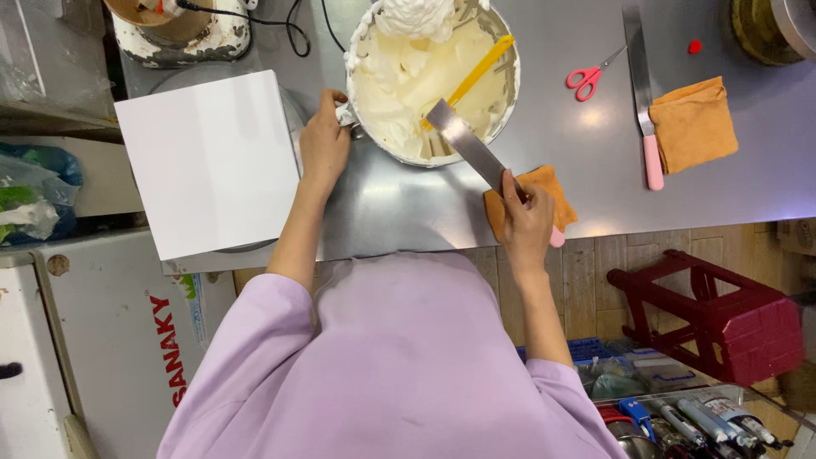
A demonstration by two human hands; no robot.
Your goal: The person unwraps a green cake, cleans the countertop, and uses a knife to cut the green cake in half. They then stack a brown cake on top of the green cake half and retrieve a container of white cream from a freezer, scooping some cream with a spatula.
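Observation:
A metal mixing bowl of white cream stands on the steel table, with a yellow spatula resting in it. My left hand grips the bowl's rim on its left side. My right hand holds a long metal palette knife by its pink handle. The blade's tip reaches over the bowl's near edge. An orange cloth lies under my right hand at the table's front edge.
A white square board lies to the left on the steel table. Red scissors, a second long knife with a pink handle and another orange cloth lie to the right. A red stool stands on the floor.

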